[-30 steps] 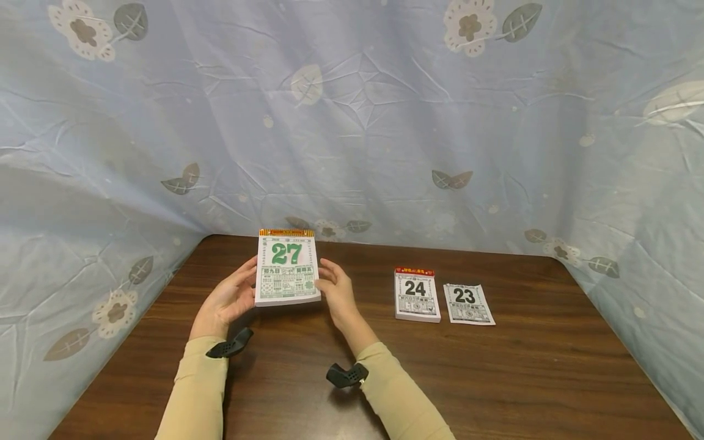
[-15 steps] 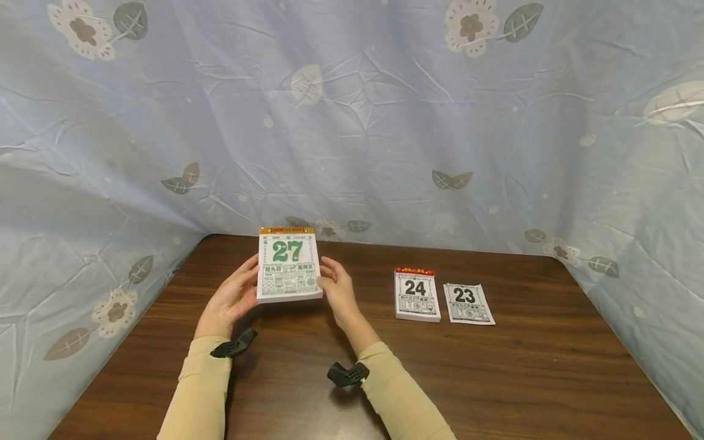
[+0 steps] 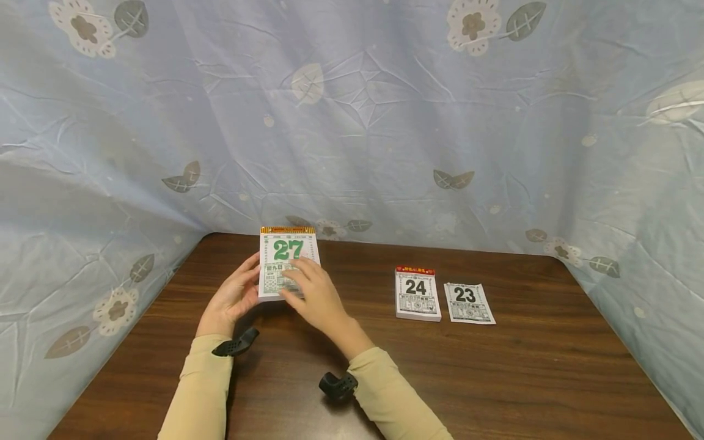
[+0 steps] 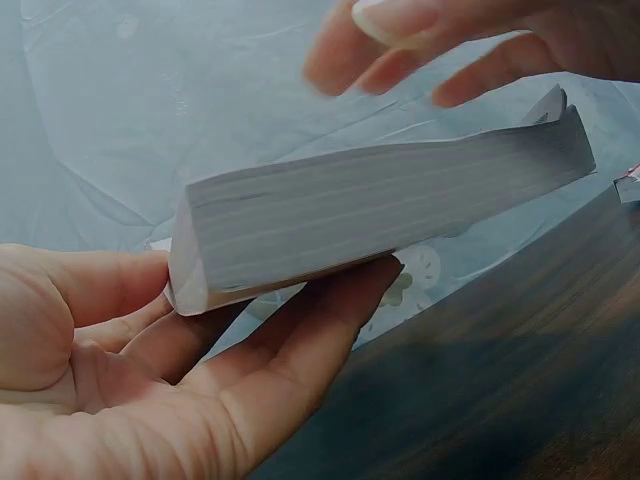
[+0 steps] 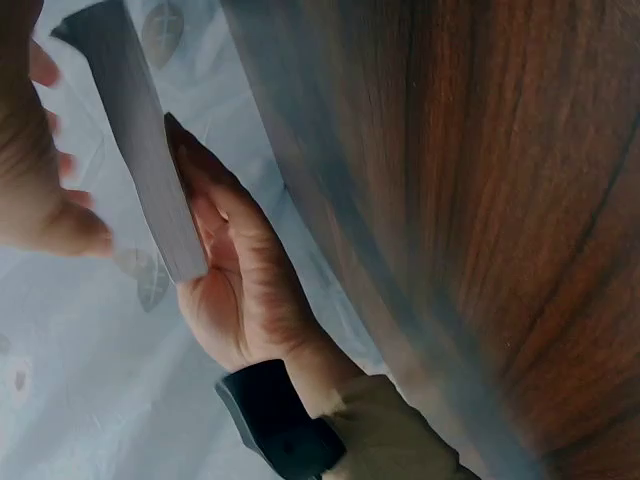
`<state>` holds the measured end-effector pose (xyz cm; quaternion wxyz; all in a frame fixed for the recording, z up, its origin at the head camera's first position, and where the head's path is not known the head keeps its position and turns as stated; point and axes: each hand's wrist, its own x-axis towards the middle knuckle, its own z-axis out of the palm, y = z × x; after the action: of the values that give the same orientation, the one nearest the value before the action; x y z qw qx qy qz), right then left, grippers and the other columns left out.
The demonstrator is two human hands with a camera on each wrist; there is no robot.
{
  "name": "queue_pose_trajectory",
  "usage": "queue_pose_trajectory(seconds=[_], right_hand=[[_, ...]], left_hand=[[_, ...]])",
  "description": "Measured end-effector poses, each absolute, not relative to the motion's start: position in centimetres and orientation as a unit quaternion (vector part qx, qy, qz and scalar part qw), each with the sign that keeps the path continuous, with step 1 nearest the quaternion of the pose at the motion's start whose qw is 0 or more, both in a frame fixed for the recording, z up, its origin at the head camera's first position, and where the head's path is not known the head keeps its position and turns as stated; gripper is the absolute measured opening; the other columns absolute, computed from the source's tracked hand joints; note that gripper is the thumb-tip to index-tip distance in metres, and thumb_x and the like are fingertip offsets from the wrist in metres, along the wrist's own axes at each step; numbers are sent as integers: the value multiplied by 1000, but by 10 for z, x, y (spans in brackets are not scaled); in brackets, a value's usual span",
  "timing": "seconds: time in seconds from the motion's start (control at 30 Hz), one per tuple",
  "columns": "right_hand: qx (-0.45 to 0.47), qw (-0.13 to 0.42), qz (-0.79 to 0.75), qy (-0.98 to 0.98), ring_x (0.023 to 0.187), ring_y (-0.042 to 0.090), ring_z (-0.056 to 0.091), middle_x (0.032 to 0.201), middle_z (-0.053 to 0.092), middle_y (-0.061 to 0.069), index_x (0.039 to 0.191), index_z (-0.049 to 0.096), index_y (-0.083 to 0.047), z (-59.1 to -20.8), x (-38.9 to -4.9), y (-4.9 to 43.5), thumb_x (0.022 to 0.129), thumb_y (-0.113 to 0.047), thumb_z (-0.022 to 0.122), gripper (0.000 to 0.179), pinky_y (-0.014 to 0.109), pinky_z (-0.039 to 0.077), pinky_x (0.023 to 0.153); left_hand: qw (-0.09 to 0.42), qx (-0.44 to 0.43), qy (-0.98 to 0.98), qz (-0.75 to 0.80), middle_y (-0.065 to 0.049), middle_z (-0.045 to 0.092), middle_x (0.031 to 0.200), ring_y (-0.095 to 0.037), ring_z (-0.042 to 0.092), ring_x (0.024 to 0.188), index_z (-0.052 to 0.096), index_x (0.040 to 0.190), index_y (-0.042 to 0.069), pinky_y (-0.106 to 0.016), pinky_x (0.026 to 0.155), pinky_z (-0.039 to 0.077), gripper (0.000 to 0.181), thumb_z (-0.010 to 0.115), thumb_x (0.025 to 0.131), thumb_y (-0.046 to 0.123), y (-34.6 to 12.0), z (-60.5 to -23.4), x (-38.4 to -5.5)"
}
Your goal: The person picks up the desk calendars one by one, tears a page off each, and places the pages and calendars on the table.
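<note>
In the head view my left hand (image 3: 232, 300) holds a thick tear-off calendar (image 3: 278, 252) by its left side, tilted up to face me. The top page reads a green 27 under a gold and red binding strip. From the left wrist view, the thumb lies at the near corner of the calendar (image 4: 370, 215) and fingers support it from beneath. My right hand (image 3: 320, 300) is in front of the page, hiding its lower right part. Its fingers are spread and loosely bent, and in the left wrist view a gap shows between these fingertips (image 4: 330, 75) and the pages.
A smaller calendar (image 3: 417, 297) with a red strip and a black 24 lies on the brown wooden table (image 3: 528, 373). Beside it, to the right, is a loose sheet (image 3: 469, 304) marked 23. A pale blue floral cloth (image 3: 352, 122) hangs behind the table.
My right hand has left the calendar's right edge and moved left across the front of its page. The left hand and calendar shifted slightly up and right.
</note>
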<state>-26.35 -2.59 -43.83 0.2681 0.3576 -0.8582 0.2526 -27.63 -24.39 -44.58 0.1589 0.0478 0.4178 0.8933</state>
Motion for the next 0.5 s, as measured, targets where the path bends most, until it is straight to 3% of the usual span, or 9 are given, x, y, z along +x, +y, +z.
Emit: queue_pose_trajectory(seconds=[0.27, 0.5], right_hand=[[405, 249, 210, -854, 123, 15, 57, 123, 67, -3, 109, 72, -17, -437, -259, -31, 90, -33, 70, 25, 29, 39, 111], [404, 247, 210, -856, 116, 11, 60, 118, 69, -6, 108, 73, -18, -437, -259, -30, 89, -31, 71, 23, 25, 43, 105]], left_hand=[[162, 57, 429, 887, -3, 62, 120, -21, 67, 100, 19, 149, 23, -41, 80, 58, 49, 37, 106, 10, -243, -446, -276], [166, 70, 414, 892, -2, 62, 122, -23, 67, 102, 16, 152, 25, -45, 80, 57, 50, 31, 107, 9, -243, -450, -278]])
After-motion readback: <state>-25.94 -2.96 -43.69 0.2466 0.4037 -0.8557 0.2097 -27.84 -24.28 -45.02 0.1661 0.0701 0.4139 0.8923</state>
